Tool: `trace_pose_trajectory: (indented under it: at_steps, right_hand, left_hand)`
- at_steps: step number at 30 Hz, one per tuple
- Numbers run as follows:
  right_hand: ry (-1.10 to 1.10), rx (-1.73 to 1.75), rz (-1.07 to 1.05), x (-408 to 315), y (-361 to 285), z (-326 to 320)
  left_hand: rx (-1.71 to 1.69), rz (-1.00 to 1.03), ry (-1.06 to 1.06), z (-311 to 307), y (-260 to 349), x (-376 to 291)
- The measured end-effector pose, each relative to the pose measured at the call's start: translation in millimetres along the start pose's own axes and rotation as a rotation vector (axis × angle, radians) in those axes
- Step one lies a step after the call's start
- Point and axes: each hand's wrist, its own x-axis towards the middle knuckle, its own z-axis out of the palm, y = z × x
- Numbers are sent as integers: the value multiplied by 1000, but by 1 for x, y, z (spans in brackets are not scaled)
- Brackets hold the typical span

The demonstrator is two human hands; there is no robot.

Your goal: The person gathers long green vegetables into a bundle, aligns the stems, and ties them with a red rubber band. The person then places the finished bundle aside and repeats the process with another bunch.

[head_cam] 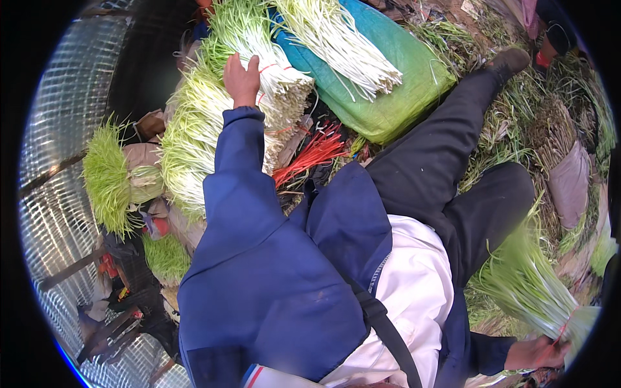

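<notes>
My left hand (241, 80) lies over tied bundles of pale garlic chives (269, 65), fingers spread, with nothing gripped; whether it presses on them I cannot tell. Red ties wrap these bundles, and their cut white ends face right. At the lower right, my right hand (538, 353) grips a bundle of greener chives (538, 286) close to its red tie. That bundle's leaves fan out towards my bent knee and look blurred. A loose heap of red ties (313, 154) lies just right of the pale bundles.
More pale chives (349, 48) rest on a green and blue woven sack (402, 97). A further bundle (109, 177) stands at the left. My outstretched leg (436, 126) crosses loose trimmings (499, 131). A paper-wrapped bundle (567, 179) lies at the right, and translucent sheeting (63, 145) borders the left.
</notes>
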Motion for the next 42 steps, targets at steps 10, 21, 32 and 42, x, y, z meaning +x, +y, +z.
trace_pose_trajectory:
  at_steps: [10, 21, 32, 42]
  right_hand:
    - [-87, -158, 1, -13, -17, 4]
    - [-91, -66, 97, -25, -27, 28]
    - [228, 286, 555, -16, -9, 0]
    - [197, 230, 580, -20, -16, -1]
  left_hand:
    - [54, 506, -379, 33, -34, -3]
    - [249, 391, -229, 3, 32, -45]
    - [-62, 517, -398, 23, -47, 16]
    - [256, 224, -253, 45, -9, -4]
